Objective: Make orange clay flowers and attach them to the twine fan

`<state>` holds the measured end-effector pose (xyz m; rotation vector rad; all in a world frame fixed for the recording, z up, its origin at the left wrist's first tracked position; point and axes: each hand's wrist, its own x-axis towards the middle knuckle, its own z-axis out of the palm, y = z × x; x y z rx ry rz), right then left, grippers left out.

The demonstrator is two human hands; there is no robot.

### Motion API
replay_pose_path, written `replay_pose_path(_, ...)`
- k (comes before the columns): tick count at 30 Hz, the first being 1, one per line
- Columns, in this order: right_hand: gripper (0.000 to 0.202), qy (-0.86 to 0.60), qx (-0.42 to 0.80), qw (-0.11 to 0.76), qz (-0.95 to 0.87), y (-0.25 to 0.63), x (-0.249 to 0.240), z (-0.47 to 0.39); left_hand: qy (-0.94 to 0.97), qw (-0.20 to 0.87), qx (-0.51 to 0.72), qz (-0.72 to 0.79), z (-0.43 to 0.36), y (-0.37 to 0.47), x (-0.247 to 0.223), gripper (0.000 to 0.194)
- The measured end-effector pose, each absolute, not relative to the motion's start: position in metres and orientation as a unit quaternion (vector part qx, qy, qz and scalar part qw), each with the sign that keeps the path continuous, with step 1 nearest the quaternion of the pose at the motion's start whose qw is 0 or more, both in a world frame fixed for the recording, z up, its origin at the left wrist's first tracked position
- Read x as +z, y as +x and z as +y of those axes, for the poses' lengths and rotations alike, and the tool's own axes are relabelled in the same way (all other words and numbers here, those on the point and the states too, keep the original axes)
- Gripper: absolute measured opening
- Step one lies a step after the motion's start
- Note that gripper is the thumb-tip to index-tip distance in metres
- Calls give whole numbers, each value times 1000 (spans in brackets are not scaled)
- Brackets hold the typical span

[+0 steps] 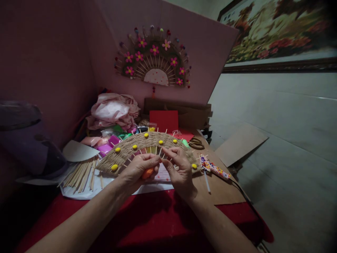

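In front of me lies a fan-shaped craft piece (154,137) wound with brown twine, with yellow oval dots (117,149) spaced along its band and thin sticks poking out. Above its lower part, my left hand (139,168) is closed, an orange lump of what looks like modelling clay (147,173) held under its fingers. My right hand (181,172) is closed in a pinch, thumb and fingertip meeting the left fingertips. Whatever sits between those tips is too small to make out. Both hands cover part of the fan's inner edge and its pale base.
Loose wooden sticks (80,175) lie at left on white paper. Coloured clay packets (105,147) and bundled pink cloth (113,109) are behind. Scissors (196,143) and a flower-patterned glue gun (214,169) with its cord rest on cardboard (223,193) at right. A finished fan (155,59) hangs behind.
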<state>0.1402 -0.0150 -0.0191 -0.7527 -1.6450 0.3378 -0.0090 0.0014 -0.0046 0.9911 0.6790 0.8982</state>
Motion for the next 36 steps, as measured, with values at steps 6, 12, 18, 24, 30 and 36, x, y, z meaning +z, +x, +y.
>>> replay_pose_path(6, 10, -336, 187, 612, -691, 139, -20, -12, 470, 702, 425, 326, 0, -6, -4, 44)
replay_pose_path(12, 11, -338, 253, 617, -663, 141, -20, -9, 463, 710, 419, 325, -1, -8, -3, 37)
replay_pose_path(18, 7, -327, 327, 628, -626, 140, -19, -7, 460, 715, 410, 330, -2, -8, 0, 37)
replay_pose_path(24, 12, -327, 351, 612, -629, 141, -17, -8, 461, 710, 417, 331, 0, -8, -2, 34)
replay_pose_path(30, 11, -328, 415, 634, -564, 142, -20, -2, 457, 714, 411, 336, 1, -9, -3, 37)
replay_pose_path(36, 14, -326, 428, 628, -563, 141, -19, -2, 484, 707, 385, 343, 0, -8, -4, 31)
